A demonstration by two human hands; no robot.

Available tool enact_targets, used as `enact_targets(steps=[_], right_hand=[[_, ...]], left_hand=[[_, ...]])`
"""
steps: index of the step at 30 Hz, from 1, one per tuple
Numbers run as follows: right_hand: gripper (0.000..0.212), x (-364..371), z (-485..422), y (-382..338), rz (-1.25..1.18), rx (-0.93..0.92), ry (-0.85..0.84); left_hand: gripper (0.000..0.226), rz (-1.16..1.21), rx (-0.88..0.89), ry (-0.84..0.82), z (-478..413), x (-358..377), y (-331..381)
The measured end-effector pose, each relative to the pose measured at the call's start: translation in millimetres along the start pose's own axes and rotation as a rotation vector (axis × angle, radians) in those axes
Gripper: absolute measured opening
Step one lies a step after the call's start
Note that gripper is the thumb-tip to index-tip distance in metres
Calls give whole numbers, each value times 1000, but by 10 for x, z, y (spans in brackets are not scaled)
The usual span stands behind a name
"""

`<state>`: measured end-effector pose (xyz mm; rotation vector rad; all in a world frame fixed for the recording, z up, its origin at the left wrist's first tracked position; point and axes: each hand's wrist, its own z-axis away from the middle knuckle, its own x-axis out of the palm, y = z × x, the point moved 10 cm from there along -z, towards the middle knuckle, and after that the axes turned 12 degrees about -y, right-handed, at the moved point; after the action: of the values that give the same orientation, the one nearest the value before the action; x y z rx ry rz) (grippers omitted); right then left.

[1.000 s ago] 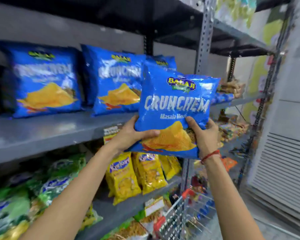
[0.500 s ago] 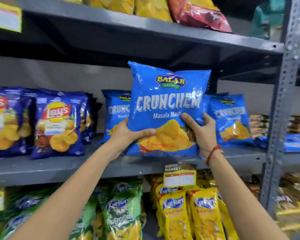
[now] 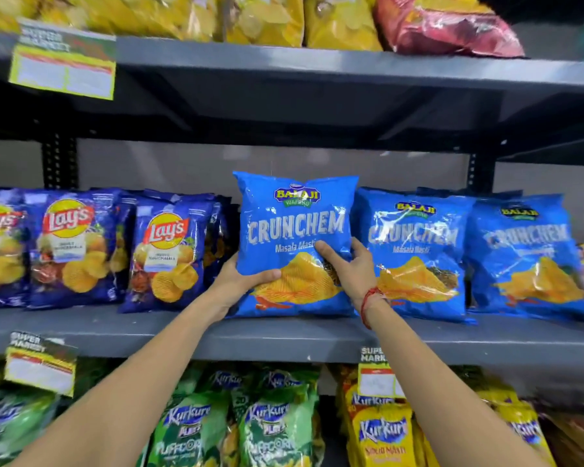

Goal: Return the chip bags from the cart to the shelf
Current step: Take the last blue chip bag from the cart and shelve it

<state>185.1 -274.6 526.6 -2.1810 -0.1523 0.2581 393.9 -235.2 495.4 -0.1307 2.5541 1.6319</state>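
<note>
A grey metal shelf (image 3: 284, 335) runs across the view at chest height, with another board above it and a third level below, against a pale grey back wall. Yellow price tags (image 3: 39, 367) hang from the shelf edges.

Far left of the hands, dark blue Lay's bags (image 3: 169, 257) stand upright in a row on the middle shelf. The left hand (image 3: 240, 281) grips the lower left edge of a blue chip bag (image 3: 294, 230), thumb across the front and fingers behind it. The bag stands upright with its bottom edge on the shelf, between the Lay's bags and the next blue bags. The right hand (image 3: 351, 267) clasps the bag's right side, thumb pressed on the front near the printed chips; a red thread (image 3: 368, 298) circles that wrist. Just right of this hand, touching the held bag, two matching blue bags (image 3: 415, 251) stand side by side.

Above the hands, the top shelf holds yellow bags (image 3: 267, 18) and a red bag (image 3: 445, 25). Below the left arm lie green Kurkure bags (image 3: 273, 426); below the right arm, yellow Kurkure bags (image 3: 381, 436).
</note>
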Motion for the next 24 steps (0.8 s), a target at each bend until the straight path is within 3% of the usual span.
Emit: enact_targets(steps=[4,9,17,20,24], right_hand=[[115,8,-136,247,4,13,9],[89,35,-84,220,15,122,-9],[98,59,-146,326,107,149,40],[76,60,-157,313,104,163,39],[65,10,-160,276,190,127,102]], left_hand=[[106,-11,-44,2,-74,-20,-117],[102,-30,-136,-43,-152,-7,-252],[108,-36,-165,-31,-201,-64,-326],[109,-43,-159,-14,-198,-78,-291],[80,-111,-203,58,-138,-116,-244]])
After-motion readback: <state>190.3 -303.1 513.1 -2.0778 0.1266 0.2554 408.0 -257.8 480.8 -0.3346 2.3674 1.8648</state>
